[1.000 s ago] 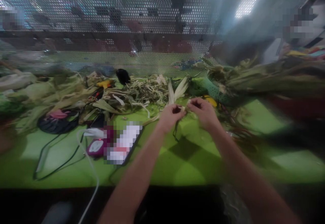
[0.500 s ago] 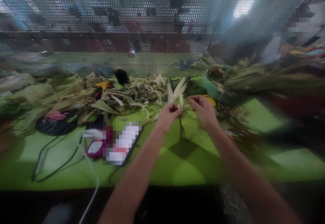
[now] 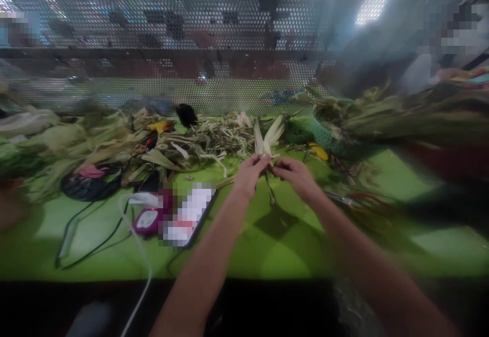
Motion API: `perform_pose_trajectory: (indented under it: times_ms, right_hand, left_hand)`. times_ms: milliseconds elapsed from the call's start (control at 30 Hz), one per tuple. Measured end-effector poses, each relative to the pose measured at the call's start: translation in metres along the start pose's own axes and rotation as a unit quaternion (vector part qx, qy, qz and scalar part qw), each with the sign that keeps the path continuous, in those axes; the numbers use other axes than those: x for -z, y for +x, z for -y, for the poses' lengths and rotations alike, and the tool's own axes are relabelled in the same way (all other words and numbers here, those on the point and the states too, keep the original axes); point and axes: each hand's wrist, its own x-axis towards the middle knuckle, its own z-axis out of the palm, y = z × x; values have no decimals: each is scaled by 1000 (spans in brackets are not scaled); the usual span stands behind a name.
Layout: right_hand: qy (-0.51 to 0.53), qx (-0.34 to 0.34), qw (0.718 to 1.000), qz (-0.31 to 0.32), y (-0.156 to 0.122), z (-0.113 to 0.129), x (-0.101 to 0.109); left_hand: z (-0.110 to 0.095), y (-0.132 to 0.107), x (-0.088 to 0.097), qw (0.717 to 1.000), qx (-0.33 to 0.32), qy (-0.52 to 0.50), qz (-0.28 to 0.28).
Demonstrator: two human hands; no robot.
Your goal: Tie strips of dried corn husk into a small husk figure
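Observation:
My left hand [image 3: 249, 175] is closed in a pinch around the middle of a corn husk bundle [image 3: 273, 132]. Its pale pointed leaves fan upward above my fingers, and a thin stalk hangs below them over the table. My right hand [image 3: 295, 175] is also closed, with its fingertips pinching the bundle just right of my left fingers. Exactly which strip they grip is hidden. Scissors [image 3: 364, 200] with orange handles, blurred, lie to the right near my right forearm.
The green table [image 3: 282, 255] holds a phone [image 3: 191, 215], a purple power adapter [image 3: 147, 221] and a white cable [image 3: 143, 260] on the left. Loose dried husks [image 3: 214, 136] are heaped behind. A green basket [image 3: 324, 133] with long husks stands at right, before a perforated metal screen [image 3: 229, 31].
My right hand has moved left and closed onto the bundle beside my left hand; it was apart from it before. The view has shifted slightly.

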Motion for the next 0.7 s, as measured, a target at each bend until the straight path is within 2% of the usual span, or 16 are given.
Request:
perform_pose_trajectory:
  times_ms: [100,267,367,567,700]
  right_hand:
    - [-9,-6,1000,0,0,2,2]
    - [-41,-19,999,14,1,-6,4]
    - [-40,-16,999,24,2,-10,6]
    - [-41,22,996,-74,5,-8,12]
    - [-47,32,994,-89,6,-9,14]
  left_hand:
    - [0,2,3,1000,5,-7,-2]
    - [-6,4,10,999,-23,29,-28]
    - [-12,3,13,999,-22,48,-11]
    - [-15,-2,8,992,-17,113,53]
    - [-13,-4,6,990,-32,122,67]
